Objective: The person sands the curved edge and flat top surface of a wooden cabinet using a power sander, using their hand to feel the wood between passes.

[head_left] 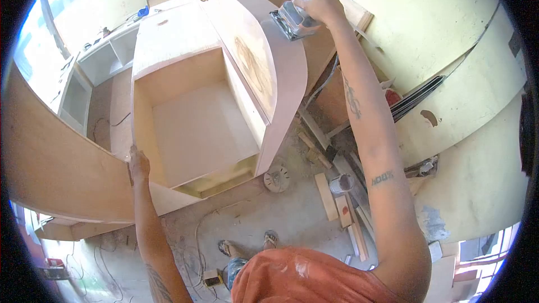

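Sander (in right hand) meets cabinet edge; left hand holds corner.

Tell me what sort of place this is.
Most likely a carpentry workshop: a large unfinished plywood cabinet, a sander gripped in the right hand, and wood offcuts scattered on the dusty floor.

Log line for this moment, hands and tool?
right hand: grips electric sander on curved panel | left hand: on cabinet corner | nearby: wood offcuts
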`<state>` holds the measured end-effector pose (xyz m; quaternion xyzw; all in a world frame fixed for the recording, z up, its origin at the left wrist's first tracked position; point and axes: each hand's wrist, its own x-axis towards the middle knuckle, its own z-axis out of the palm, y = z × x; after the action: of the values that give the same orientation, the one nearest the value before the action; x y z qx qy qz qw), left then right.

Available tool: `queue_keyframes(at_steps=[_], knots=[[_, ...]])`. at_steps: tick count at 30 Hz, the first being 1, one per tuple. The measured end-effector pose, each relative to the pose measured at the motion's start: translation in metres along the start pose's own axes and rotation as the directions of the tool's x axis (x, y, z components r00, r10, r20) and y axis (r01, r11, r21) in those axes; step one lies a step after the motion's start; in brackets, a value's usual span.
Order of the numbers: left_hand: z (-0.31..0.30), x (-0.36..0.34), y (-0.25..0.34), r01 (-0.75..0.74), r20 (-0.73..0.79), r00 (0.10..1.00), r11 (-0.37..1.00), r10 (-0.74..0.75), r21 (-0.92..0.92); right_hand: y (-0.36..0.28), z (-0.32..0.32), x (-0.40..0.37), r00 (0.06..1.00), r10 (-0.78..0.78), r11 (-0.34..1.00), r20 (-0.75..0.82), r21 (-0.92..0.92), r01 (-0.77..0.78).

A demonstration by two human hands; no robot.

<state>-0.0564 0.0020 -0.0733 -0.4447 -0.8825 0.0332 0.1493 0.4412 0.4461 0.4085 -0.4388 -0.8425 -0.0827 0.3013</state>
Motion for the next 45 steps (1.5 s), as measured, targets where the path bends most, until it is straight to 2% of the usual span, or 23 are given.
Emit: queue_keyframes(at_steps=[2,3,4,5,6,7,8,10,12,15,17,20,24,26,27,29,33,35,36,38,39,41,45], knots=[[0.008,0.005,0.001,-0.281,0.372,0.925,0.797,0.076,0.534,0.001,-0.007,-0.024,0.999,0.017,0.999,-0.031,0.036,-0.016],[0.004,0.000,0.001,-0.294,0.384,0.920,0.793,0.083,0.534,0.001,-0.006,-0.042,0.999,0.026,0.999,-0.018,0.036,-0.026],[-0.005,-0.009,0.004,-0.177,0.079,0.984,0.827,0.159,0.533,0.001,-0.007,-0.060,0.994,-0.016,0.999,-0.109,0.044,0.021],[-0.016,-0.016,0.008,-0.064,-0.238,0.949,0.869,0.205,0.491,0.000,-0.009,-0.079,0.978,-0.060,0.996,-0.201,0.048,0.071],[-0.038,-0.019,0.016,-0.072,-0.231,0.950,0.867,0.210,0.493,-0.004,-0.011,-0.099,0.976,-0.037,0.986,-0.216,0.151,0.071],[-0.069,-0.020,0.029,0.037,-0.213,0.977,0.995,-0.018,0.089,-0.008,-0.011,-0.118,0.977,-0.031,0.986,-0.213,0.153,0.065],[-0.086,-0.020,0.036,0.177,-0.100,0.970,0.930,-0.219,-0.321,-0.011,-0.009,-0.137,0.967,0.012,0.987,-0.256,0.158,0.029],[-0.088,-0.020,0.035,0.210,-0.070,0.965,0.909,-0.251,-0.361,-0.011,0.002,-0.174,0.952,0.061,0.986,-0.299,0.167,-0.011],[-0.079,-0.020,0.030,0.248,-0.040,0.957,0.883,-0.287,-0.399,0.000,0.027,-0.211,0.865,-0.009,0.991,-0.501,0.111,0.074],[-0.056,-0.021,0.018,0.260,-0.021,0.959,0.907,-0.283,-0.330,0.007,0.063,-0.261,0.796,-0.001,0.969,-0.605,0.195,0.150],[-0.056,-0.022,0.017,0.145,-0.168,0.963,0.929,-0.212,-0.342,0.010,0.089,-0.290,0.778,0.018,0.963,-0.628,0.220,0.154],[-0.089,-0.023,0.026,0.225,0.006,0.971,0.907,-0.238,-0.356,0.019,0.128,-0.327,0.763,0.065,0.953,-0.643,0.266,0.143],[-0.091,-0.022,0.027,0.191,-0.098,0.967,0.925,-0.235,-0.330,0.022,0.155,-0.348,0.761,0.124,0.934,-0.637,0.334,0.127],[-0.136,-0.024,0.045,0.381,0.186,0.924,0.841,-0.334,-0.384,0.022,0.154,-0.346,0.755,0.134,0.929,-0.642,0.346,0.129],[-0.128,-0.025,0.041,0.384,0.187,0.923,0.839,-0.336,-0.385,0.021,0.146,-0.338,0.735,0.133,0.932,-0.665,0.336,0.136],[-0.093,-0.023,0.027,0.273,0.104,0.962,0.926,-0.254,-0.260,0.020,0.125,-0.316,0.708,0.119,0.934,-0.696,0.320,0.158],[-0.068,-0.022,0.026,0.114,-0.129,0.979,0.952,-0.156,-0.284,0.009,0.062,-0.263,0.766,-0.007,0.972,-0.643,0.175,0.155],[-0.129,-0.025,0.053,0.376,0.235,0.922,0.856,-0.308,-0.354,0.000,0.037,-0.228,0.837,-0.030,0.981,-0.547,0.146,0.131],[-0.127,-0.026,0.053,0.375,0.234,0.923,0.854,-0.306,-0.360,-0.006,0.025,-0.210,0.866,-0.018,0.989,-0.500,0.120,0.090],[-0.115,-0.024,0.051,0.288,0.048,0.949,0.795,-0.312,-0.534,-0.021,0.003,-0.169,0.928,0.047,0.994,-0.370,0.106,-0.008],[-0.096,-0.024,0.045,0.289,0.049,0.948,0.792,-0.313,-0.538,-0.028,-0.006,-0.147,0.956,0.100,0.991,-0.275,0.117,-0.069],[-0.057,-0.023,0.030,0.071,-0.152,0.978,0.917,-0.141,-0.392,-0.034,-0.013,-0.100,0.975,0.046,0.998,-0.217,0.044,-0.037],[-0.070,-0.027,0.037,-0.018,-0.299,0.950,0.936,-0.094,-0.352,-0.043,-0.007,-0.019,0.998,0.026,0.999,-0.062,-0.035,-0.028]])
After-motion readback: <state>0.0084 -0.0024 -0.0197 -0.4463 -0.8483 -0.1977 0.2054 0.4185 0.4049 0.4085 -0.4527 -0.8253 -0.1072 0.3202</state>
